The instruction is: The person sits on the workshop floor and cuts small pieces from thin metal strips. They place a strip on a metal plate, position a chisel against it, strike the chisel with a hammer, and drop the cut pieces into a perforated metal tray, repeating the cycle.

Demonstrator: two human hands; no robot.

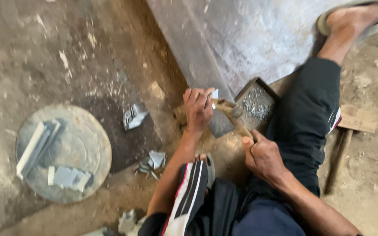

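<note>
My left hand (197, 107) pinches a small pale metal piece (215, 93) at its fingertips; my right hand (261, 155) is clenched around a hammer handle (241, 127), the hammer head (236, 112) just right of the piece, a tray of shavings (257, 102) beyond it.

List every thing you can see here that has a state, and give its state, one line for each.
Left hand: closed on a small pale metal piece.
Right hand: closed on the hammer handle.
Hammer: tilted, head close to the left fingers.
Small tray: on the ground, holds small shiny bits.
Round plate: flat on the ground, carries grey strips.
Folded metal piece: lying loose on the ground.
</note>
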